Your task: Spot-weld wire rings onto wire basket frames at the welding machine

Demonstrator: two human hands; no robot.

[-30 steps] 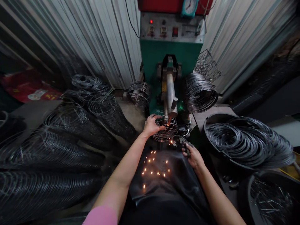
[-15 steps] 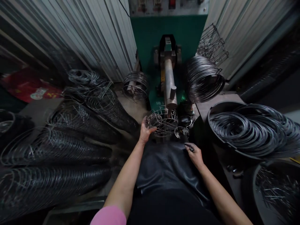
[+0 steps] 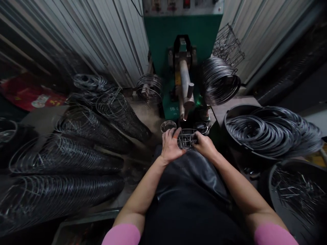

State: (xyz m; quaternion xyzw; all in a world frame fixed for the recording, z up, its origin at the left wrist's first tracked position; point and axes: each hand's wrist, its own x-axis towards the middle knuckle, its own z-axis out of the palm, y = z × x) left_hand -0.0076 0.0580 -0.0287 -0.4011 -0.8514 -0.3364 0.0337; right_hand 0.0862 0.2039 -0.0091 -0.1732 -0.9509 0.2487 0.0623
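Observation:
A small round wire basket (image 3: 186, 139) is close to the body, just below the tip of the welding machine's arm (image 3: 184, 73). My left hand (image 3: 170, 144) grips its left side, thumb at the near edge and fingers over the far rim. At its right side is my right hand (image 3: 203, 143), fingers closed round a small dark item that I cannot make out clearly. A wire ring (image 3: 168, 126) lies just beyond my left fingers. Another round metal piece (image 3: 201, 127) sits beyond my right hand.
Long stacks of wire frames (image 3: 66, 190) fill the left side. On the right are a tub of wire rings (image 3: 228, 136) and a tub of short rods (image 3: 270, 190). Ring coils hang either side of the green machine (image 3: 158, 41).
The basket has moved away from the machine's tip, toward the body. My right hand has come up and left to the basket. My left hand has shifted right and nearer, onto its side.

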